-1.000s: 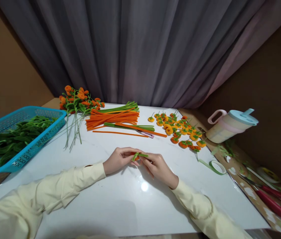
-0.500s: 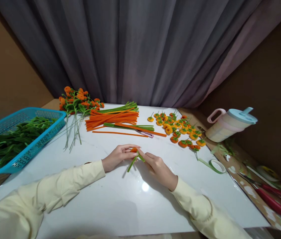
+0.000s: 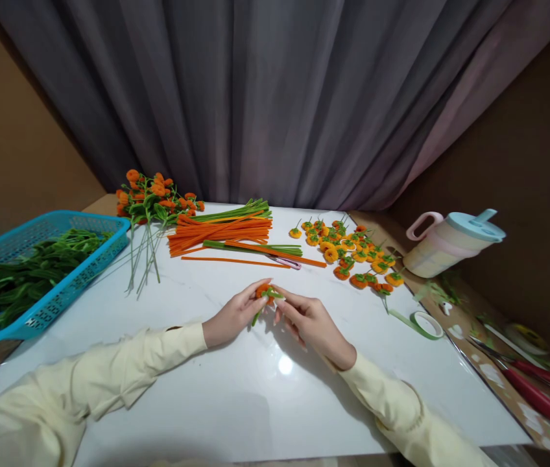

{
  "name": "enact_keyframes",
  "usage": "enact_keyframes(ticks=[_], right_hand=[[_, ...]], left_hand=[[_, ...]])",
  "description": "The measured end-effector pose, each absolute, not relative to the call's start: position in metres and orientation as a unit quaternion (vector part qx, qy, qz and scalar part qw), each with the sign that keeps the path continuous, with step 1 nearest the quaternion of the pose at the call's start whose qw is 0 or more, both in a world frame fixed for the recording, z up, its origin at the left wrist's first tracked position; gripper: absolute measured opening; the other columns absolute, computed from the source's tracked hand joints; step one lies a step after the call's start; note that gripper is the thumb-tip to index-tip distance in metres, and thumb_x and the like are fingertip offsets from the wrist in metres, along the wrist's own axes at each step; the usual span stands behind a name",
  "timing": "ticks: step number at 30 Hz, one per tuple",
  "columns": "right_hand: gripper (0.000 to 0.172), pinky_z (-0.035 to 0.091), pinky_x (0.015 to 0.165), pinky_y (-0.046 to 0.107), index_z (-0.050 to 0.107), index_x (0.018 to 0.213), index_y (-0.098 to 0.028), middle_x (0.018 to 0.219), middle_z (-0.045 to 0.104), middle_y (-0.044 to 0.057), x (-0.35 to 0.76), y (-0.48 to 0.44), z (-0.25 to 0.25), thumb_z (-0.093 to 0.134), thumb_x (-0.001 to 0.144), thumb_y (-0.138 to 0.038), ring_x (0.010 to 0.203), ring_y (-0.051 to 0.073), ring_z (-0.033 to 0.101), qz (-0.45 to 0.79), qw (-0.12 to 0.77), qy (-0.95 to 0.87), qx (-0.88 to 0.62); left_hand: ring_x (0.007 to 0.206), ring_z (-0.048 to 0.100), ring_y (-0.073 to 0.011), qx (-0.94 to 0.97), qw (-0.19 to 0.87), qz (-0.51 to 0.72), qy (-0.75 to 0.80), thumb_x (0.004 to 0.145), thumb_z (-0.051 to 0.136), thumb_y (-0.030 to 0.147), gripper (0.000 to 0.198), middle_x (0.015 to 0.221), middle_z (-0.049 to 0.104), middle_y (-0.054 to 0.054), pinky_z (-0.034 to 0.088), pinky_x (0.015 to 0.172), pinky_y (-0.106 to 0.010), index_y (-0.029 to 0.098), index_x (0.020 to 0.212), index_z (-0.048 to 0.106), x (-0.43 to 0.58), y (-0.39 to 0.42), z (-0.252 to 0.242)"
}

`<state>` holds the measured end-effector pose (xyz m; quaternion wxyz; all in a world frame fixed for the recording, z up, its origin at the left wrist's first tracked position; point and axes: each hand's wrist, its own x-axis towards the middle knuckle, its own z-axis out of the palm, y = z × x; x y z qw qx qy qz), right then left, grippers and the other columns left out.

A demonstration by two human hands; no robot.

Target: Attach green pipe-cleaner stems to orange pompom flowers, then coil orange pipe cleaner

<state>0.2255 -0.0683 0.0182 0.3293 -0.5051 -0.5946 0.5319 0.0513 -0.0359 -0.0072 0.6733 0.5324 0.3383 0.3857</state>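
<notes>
Between my two hands, above the middle of the white table (image 3: pixel 197 395), is a small orange pipe-cleaner flower (image 3: pixel 265 290) with green pipe-cleaner pieces at its base. My left hand (image 3: pixel 237 312) grips the flower from the left, thumb and fingers closed around it. From the right, my right hand (image 3: pixel 311 322) pinches a green strip (image 3: pixel 274 296) between thumb and index finger, its other fingers curled below. Another green end points down beneath the flower. The fingers partly cover the flower's far side.
Orange pipe cleaners (image 3: pixel 226 232) lie beyond my hands, near finished stemmed flowers (image 3: pixel 153 191). Loose flower heads (image 3: pixel 353 250) spread at right, by a green tape roll (image 3: pixel 425 325). A blue basket (image 3: pixel 78 279) holds green leaves. A cup (image 3: pixel 445 243) and red-handled pliers (image 3: pixel 540 395) are far right.
The flower has turned so more of its orange and green underside shows. The green strip at its right is now folded up against it, and my right hand's lower fingers have curled downward.
</notes>
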Motion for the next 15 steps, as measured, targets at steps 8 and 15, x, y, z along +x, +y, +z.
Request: enact_keyframes(ticks=[8,15], right_hand=[[0.026,0.042,0.053,0.027,0.059,0.092,-0.016,0.069,0.061,0.004,0.255,-0.045,-0.006,0.045,0.088,-0.037,0.054,0.014,0.051,0.260,0.349,-0.722,-0.538],[0.016,0.042,0.075,0.035,0.059,0.084,-0.018,0.087,0.059,0.009,0.254,-0.041,-0.007,0.049,0.088,-0.030,0.085,0.022,0.053,0.200,0.366,-0.767,-0.487]], left_hand=[[0.062,0.049,-0.0085,0.295,0.851,0.335,0.276,0.077,0.059,0.012,0.021,0.076,0.056,-0.005,0.045,0.075,-0.025,0.007,0.096,0.066,0.047,-0.019,-0.003],[0.063,0.049,-0.0112,0.373,0.839,0.305,0.253,0.074,0.062,0.016,0.027,0.072,0.056,-0.004,0.041,0.068,-0.026,0.008,0.099,0.066,0.048,-0.025,-0.003]])
